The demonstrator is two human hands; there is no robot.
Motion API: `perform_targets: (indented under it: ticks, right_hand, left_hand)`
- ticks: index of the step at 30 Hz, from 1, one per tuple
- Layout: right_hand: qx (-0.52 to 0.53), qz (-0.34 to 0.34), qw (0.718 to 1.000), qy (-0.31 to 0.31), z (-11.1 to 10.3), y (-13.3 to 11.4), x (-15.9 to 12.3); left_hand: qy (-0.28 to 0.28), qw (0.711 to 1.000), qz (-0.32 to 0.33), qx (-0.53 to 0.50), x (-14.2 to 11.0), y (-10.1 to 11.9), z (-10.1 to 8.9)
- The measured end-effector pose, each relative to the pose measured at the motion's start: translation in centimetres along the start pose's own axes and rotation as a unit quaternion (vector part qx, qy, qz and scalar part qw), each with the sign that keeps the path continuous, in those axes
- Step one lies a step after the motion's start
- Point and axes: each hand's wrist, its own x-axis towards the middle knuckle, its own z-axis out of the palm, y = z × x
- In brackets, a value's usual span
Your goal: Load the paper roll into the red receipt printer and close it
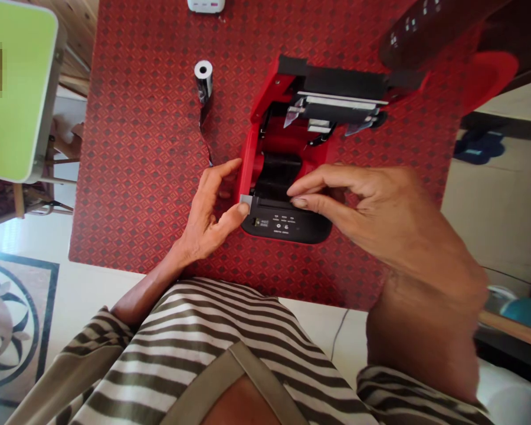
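Note:
A red and black label printer (292,219) stands on the table with its lid (345,82) raised and tilted back. Inside the bay lies a strip of glossy black film (277,174), which reaches the slot behind the front panel. My left hand (212,209) grips the printer's front left corner, thumb on a grey piece and fingers along the red side wall. Over the right side of the bay, my right hand (371,206) pinches thumb and forefinger together at the film's edge by the slot. Its other fingers are partly hidden behind the forefinger.
A small roll (203,79) with a dark strip trailing from it sits left of the printer on the red patterned tablecloth (150,147). A white device (206,6) is at the far edge. A dark cylindrical object (416,38) stands back right, and a green-topped table (22,118) is at left.

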Motion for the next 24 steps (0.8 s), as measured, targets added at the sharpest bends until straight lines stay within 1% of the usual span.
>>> perform_targets:
  ticks: [2,8,12,14,17,22,24]
  right_hand:
    - [0.0,-0.006,1.0,0.014,0.2,0.2,-0.2]
    - [-0.001,-0.006,0.999,0.031,0.7,-0.1,-0.5]
    - [0.005,0.0,0.999,0.032,1.2,0.4,-0.6]
    - [0.009,0.002,0.999,0.047,1.3,0.7,-0.7]
    - [0.015,0.005,0.996,0.088,1.4,1.0,-0.9]
    - [0.035,0.006,0.99,0.136,1.4,0.3,-1.1]
    - [0.024,0.003,0.989,0.144,1.5,0.0,-1.4]
  left_hand:
    - [-0.002,1.0,0.005,0.012,0.0,-0.1,-0.1]
    - [-0.002,1.0,-0.005,0.014,0.1,-0.2,-0.1]
    - [-0.002,1.0,-0.011,0.01,0.1,-0.2,0.0]
    - [-0.001,1.0,-0.008,0.006,0.1,-0.3,0.0]
    - [0.003,1.0,-0.002,0.002,0.1,-0.3,0.0]
    - [-0.003,1.0,-0.023,0.0,-0.2,-0.2,0.0]
    - [-0.003,1.0,-0.012,0.016,-0.3,-0.1,-0.1]
